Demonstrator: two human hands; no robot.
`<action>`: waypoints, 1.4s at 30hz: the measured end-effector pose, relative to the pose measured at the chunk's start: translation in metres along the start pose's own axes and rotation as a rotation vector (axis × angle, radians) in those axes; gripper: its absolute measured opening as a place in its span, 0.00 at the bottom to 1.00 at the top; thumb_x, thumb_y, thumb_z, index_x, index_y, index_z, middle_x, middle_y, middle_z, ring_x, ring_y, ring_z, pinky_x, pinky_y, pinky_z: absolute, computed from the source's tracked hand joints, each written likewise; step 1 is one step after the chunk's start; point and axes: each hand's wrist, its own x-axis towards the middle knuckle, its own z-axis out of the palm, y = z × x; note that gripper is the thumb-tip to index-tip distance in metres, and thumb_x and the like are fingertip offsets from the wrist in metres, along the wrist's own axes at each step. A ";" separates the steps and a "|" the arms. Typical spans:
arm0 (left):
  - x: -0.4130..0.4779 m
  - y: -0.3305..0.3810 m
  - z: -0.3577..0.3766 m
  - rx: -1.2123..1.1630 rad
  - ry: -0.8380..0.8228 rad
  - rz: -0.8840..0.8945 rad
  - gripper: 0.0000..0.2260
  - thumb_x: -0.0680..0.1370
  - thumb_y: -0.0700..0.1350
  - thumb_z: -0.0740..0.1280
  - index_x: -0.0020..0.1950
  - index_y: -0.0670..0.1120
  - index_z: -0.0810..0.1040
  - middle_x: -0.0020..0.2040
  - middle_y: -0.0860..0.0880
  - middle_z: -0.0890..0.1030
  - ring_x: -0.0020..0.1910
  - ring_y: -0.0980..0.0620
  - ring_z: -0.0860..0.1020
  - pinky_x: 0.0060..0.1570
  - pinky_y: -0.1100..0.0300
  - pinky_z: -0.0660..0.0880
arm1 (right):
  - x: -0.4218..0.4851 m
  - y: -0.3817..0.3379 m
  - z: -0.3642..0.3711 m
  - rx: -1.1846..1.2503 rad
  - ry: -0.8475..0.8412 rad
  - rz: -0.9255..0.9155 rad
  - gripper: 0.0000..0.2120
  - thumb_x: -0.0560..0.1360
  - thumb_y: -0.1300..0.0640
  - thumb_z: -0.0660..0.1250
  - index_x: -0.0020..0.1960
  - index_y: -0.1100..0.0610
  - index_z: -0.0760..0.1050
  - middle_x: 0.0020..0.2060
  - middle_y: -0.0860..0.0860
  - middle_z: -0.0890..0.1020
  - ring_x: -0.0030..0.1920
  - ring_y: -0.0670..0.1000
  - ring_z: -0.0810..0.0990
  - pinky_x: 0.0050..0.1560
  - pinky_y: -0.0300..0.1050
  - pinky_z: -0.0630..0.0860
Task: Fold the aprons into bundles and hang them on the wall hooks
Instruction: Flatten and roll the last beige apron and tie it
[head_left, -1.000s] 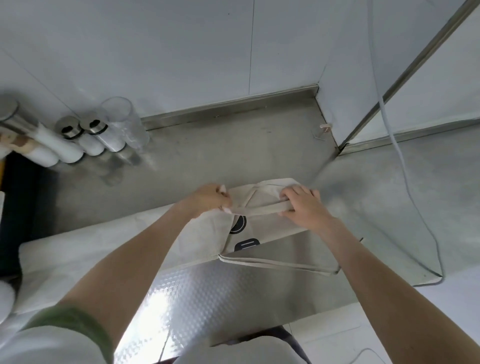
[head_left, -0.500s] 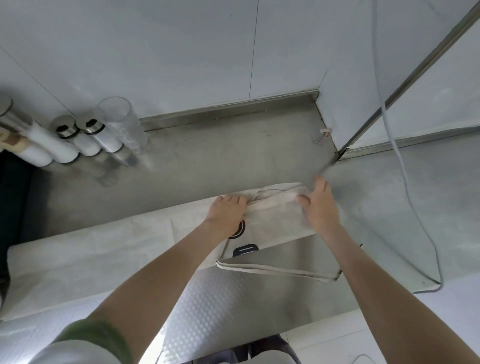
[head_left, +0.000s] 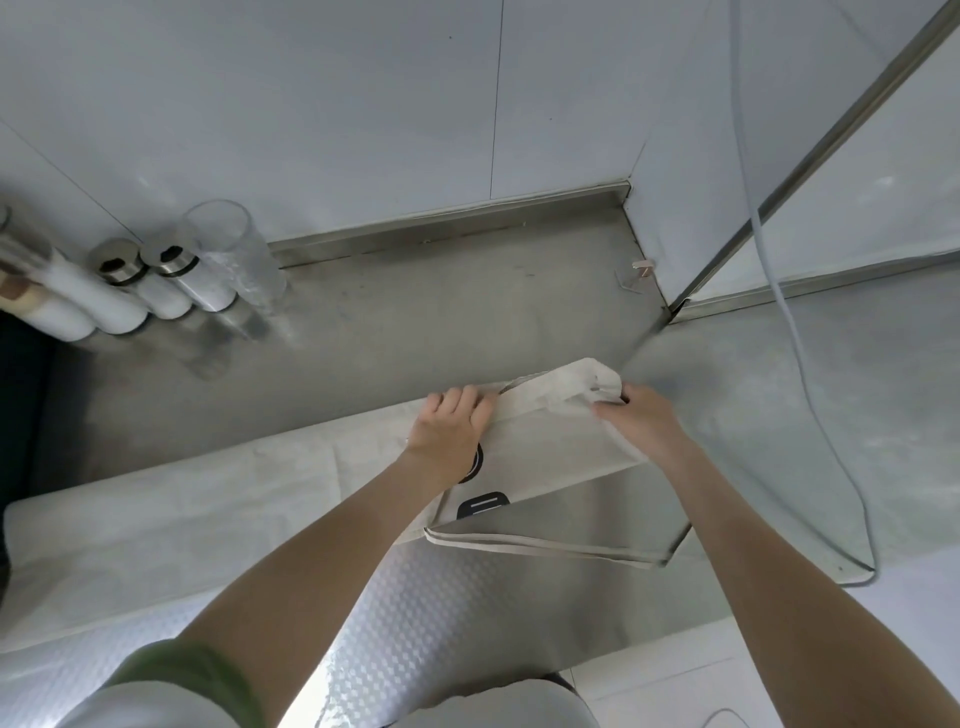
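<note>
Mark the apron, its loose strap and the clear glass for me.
apron (head_left: 550, 452), head view, middle of the flat panel.
strap (head_left: 545, 546), head view, middle of the loose loop.
glass (head_left: 239, 260), head view, clear side wall.

Place: appearing to be a commercial kitchen
Surface: stainless steel counter (head_left: 415, 322) is meeting white wall panels (head_left: 311, 104)
Containers: metal-lidded shakers (head_left: 171, 283) are standing against the wall

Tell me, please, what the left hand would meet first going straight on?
Probably nothing before the wall: the left hand, flat on the apron, points across bare counter; depth unclear.
</note>
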 end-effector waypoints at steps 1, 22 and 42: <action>0.000 0.000 0.001 -0.039 0.000 0.033 0.28 0.62 0.43 0.62 0.63 0.44 0.70 0.48 0.47 0.78 0.42 0.46 0.76 0.44 0.57 0.65 | -0.002 -0.002 0.000 0.023 0.007 -0.011 0.09 0.75 0.57 0.63 0.50 0.61 0.78 0.41 0.54 0.78 0.44 0.54 0.74 0.41 0.45 0.66; 0.023 0.006 -0.035 -1.219 -0.194 -0.507 0.14 0.77 0.43 0.63 0.32 0.47 0.67 0.31 0.50 0.70 0.36 0.48 0.71 0.30 0.61 0.64 | -0.054 -0.026 0.045 -0.046 -0.505 -0.427 0.36 0.68 0.42 0.72 0.72 0.46 0.63 0.68 0.43 0.64 0.68 0.44 0.61 0.67 0.42 0.60; 0.017 0.001 -0.015 -1.575 -0.218 -0.699 0.07 0.82 0.46 0.59 0.53 0.43 0.73 0.42 0.47 0.74 0.35 0.52 0.72 0.29 0.62 0.68 | -0.065 0.030 0.110 -0.649 0.090 -0.883 0.35 0.72 0.68 0.51 0.78 0.56 0.51 0.69 0.50 0.73 0.74 0.47 0.59 0.67 0.37 0.65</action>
